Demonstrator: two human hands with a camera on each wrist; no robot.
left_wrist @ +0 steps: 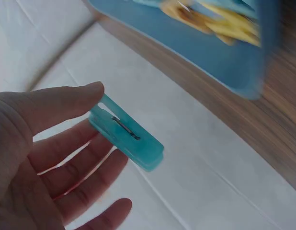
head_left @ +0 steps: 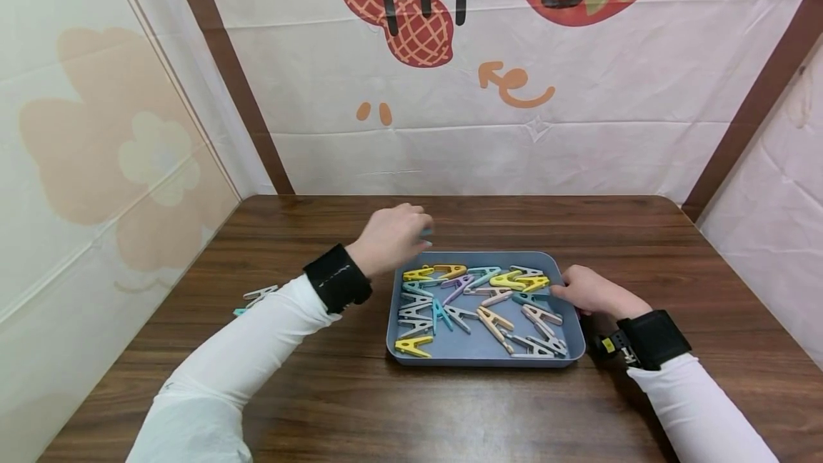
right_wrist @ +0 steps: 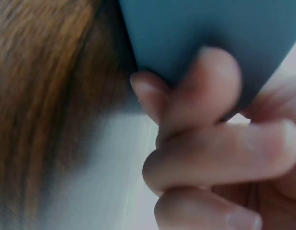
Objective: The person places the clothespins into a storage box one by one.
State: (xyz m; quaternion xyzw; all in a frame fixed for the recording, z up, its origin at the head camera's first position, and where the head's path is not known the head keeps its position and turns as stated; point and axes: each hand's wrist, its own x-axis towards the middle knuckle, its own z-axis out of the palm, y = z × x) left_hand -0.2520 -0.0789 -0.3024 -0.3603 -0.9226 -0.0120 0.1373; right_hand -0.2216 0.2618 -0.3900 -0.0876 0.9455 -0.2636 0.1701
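Observation:
My left hand [head_left: 393, 236] is raised just beyond the back left corner of the blue-grey tray [head_left: 464, 354]. Between thumb and fingertips it pinches a teal clothespin [left_wrist: 133, 139] with a wire spring, seen closely in the left wrist view. At the tray's right side, my right hand [head_left: 599, 291] grips the wall, its fingers [right_wrist: 220, 148] curled against the outside in the right wrist view. Many clothespins lie spread inside the tray, among them a yellow clothespin [head_left: 414, 346], a purple clothespin [head_left: 458, 287] and an orange clothespin [head_left: 494, 327].
On the brown wood-grain table [head_left: 321, 406], a pale clothespin [head_left: 260, 293] and a teal one lie left of the tray, partly behind the left sleeve [head_left: 225, 370]. A printed white cloth [head_left: 411, 156] hangs behind the table, with more cloth at both sides.

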